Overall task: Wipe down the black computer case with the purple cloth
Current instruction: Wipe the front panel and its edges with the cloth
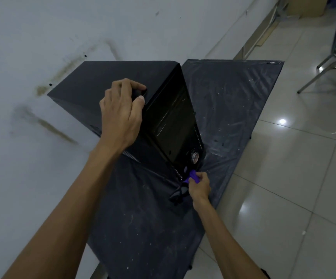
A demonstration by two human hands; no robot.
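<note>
The computer case (171,117) stands on a sheet (229,101) spread over the floor (283,178), with the wall (42,37) just beside it on the left and the sheet reaching out to its right and nearer side. The left grip (121,109) holds the case at its upper edge, and the right grip (200,186) holds the cloth (194,176) at the case's near bottom corner, just above the sheet. Chair legs (328,63) and a box (308,7) stand well behind, to the right.

black computer case (123,81), purple cloth (193,176), white-speckled black plastic sheet (233,93), brown-stained white wall (32,57)
</note>
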